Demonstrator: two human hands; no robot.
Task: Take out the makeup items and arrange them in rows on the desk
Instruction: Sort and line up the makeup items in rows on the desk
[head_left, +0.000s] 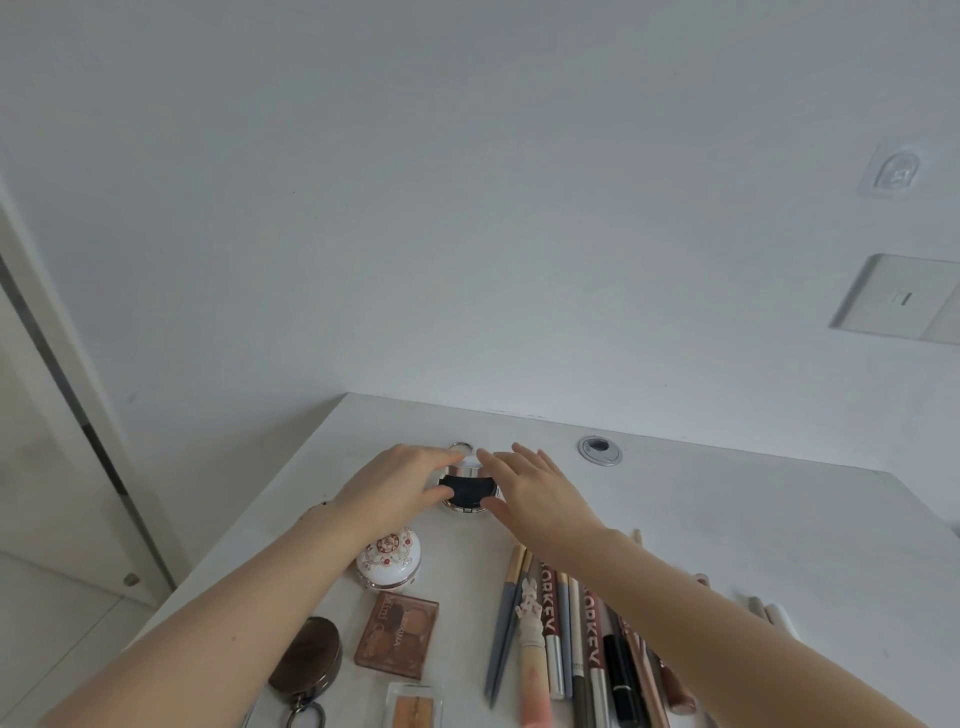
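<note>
your left hand (397, 486) and right hand (530, 488) flank the black-topped compact (467, 493) at the desk's (727, 519) far end, fingers spread, touching its sides. risk: a nudge slides it off line with the floral compact (389, 558) behind.

Both hands hide the black compact's (467, 491) sides.

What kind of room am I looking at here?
Probably a bedroom or home study: a plain white desk against a bare wall, with a cable grommet in its top and a wall switch plate nearby. The compacts and pencils laid out suggest it doubles as a makeup table.
</note>
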